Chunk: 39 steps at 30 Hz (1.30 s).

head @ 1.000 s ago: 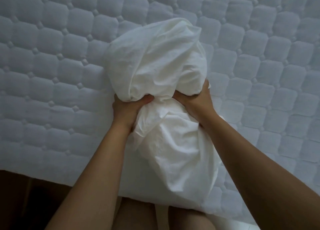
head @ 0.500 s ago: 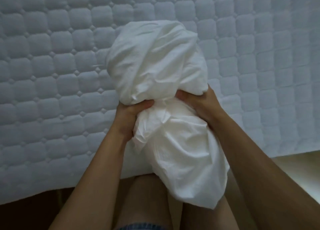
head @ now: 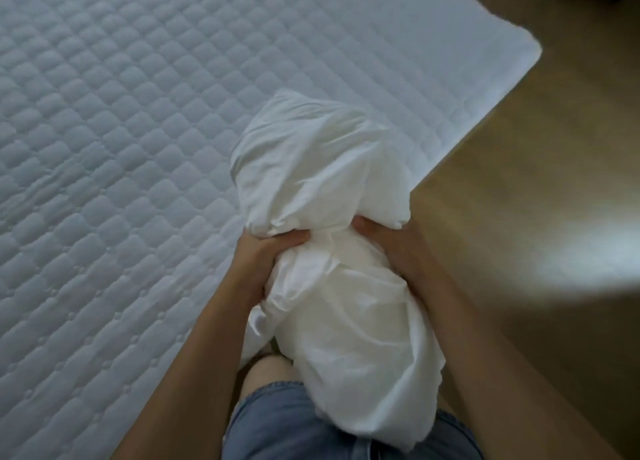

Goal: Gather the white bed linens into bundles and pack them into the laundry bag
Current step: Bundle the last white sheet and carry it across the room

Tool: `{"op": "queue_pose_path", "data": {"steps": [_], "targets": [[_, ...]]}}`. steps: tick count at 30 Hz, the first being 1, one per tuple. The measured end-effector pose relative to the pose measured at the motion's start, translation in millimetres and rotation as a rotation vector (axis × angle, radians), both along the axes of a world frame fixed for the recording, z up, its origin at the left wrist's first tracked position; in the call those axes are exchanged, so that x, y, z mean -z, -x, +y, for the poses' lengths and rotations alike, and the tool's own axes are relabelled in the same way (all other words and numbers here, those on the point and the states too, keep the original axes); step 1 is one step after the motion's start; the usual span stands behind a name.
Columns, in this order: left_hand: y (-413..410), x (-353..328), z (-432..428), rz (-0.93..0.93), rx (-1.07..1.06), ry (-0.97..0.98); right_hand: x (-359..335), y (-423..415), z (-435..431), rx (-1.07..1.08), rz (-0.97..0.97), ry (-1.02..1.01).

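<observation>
**A:** Where is the linen?

**B:** The white, wrinkled bundle of soft bed linen (head: 339, 304) is in the middle of the view, held before the person's body. It is squeezed at its waist, so it forms two puffy lobes, one toward 12 o'clock and one toward 6 o'clock.

**A:** And the grip?

**B:** The left hand (head: 266, 253) clenches the waist from 9 o'clock, with its thumb pressed into the folds. The right hand (head: 398, 248) grasps the same waist from 3 o'clock.

**A:** What lies around?

**B:** A pale quilted mattress (head: 138, 148) with stitched padded squares fills 8 to 1 o'clock. A smooth brown wooden floor (head: 554, 148) is at 3 o'clock, with a blurry light patch. Blue denim shorts (head: 277, 425) are at 6 o'clock, under the lower lobe.
</observation>
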<state>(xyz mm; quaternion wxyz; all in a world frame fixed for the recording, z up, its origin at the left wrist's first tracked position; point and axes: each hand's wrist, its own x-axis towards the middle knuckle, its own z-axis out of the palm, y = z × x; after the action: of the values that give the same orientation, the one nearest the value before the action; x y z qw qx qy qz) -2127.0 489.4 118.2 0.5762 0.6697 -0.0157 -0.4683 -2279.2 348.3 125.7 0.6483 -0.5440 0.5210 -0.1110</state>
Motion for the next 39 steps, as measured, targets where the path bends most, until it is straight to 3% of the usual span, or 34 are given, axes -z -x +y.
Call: {"op": "queue_pose_path", "data": {"steps": [7, 13, 20, 28, 39], "targets": [[150.3, -40.1, -162.6, -0.050, 0.424, -0.008, -33.5, 197.0, -84.6, 0.371, -0.123, 0.054], [259.6, -62.9, -269.3, -0.054, 0.720, 0.008, -46.4, 313.7, -128.5, 0.653, -0.153, 0.000], [339.7, -53.0, -385.0, 0.000, 0.831, -0.052, -40.5, 390.6, -219.7, 0.793, -0.102, 0.019], [408.4, -48.9, -588.0, 0.076, 0.937, -0.110, -40.6, 455.1, -405.8, 0.899, -0.100, 0.082], [556.7, -48.2, -831.3, 0.035, 1.117, -0.108, -30.7, 590.1, -608.9, 1.120, -0.091, 0.010]]}}
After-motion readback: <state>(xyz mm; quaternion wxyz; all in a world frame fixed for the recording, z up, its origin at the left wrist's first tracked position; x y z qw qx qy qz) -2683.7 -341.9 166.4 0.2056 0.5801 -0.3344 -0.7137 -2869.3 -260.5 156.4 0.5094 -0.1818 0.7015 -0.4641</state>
